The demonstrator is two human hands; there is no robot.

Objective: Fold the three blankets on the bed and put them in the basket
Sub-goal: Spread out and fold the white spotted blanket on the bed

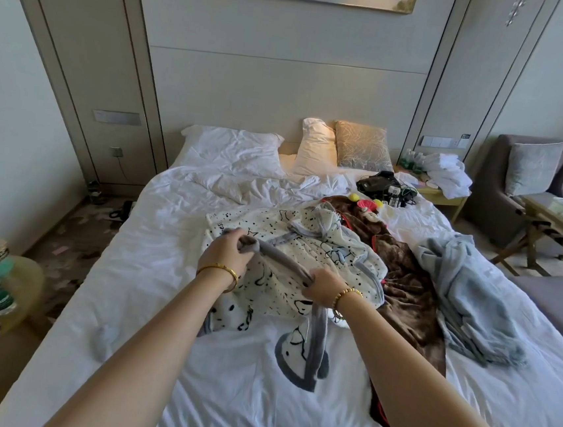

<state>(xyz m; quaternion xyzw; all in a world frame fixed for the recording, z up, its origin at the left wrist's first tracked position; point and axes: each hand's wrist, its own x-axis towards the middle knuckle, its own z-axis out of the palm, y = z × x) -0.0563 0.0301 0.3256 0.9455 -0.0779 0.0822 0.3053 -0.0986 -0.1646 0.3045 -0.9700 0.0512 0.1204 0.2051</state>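
Blankets: 3 lie unfolded on the white bed (151, 269), none folded yet.
White blanket (304, 250): cartoon print, grey trim, crumpled mid-bed, partly over the brown one.
Left hand (226, 251): fingers curled around the grey edge.
Right hand (323, 286): grips the same edge, just beside the left.
Brown blanket (407, 287): rumpled, to the right.
Blue-grey blanket (468, 293): heaped at the bed's right side.
Basket: not clearly in view.
Progress: judged as the first fold just starting; all 3 folds and basket placements remain.

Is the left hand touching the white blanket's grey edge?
Touching. The head view shows the left hand with fingers curled round the white blanket's grey edge.
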